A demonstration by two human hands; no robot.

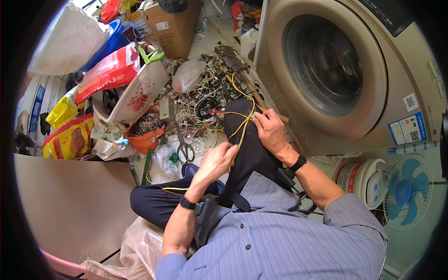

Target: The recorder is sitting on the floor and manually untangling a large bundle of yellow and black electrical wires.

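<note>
Yellow cable (244, 128) runs over the raised knee in black trousers, with several strands crossing near the kneecap. My left hand (217, 161) pinches the strands on the inner side of the thigh, fingers closed on them. Higher up the same leg, my right hand (268, 130) grips the cable near its crossing, the fingertips partly hidden. One strand goes up from there to the heap of tangled wires (217, 91) on the floor. Another loop of yellow cable lies across my other leg. Red-handled pliers (214, 112) rest at the heap's lower edge.
Black scissors (184, 148) lie on the floor beside an orange bag of wires (145, 134). A tilted white bin (140, 89) holds bags at the left. The washing machine (325, 70) stands at the right, above a white bucket (365, 182) and a blue fan (404, 190).
</note>
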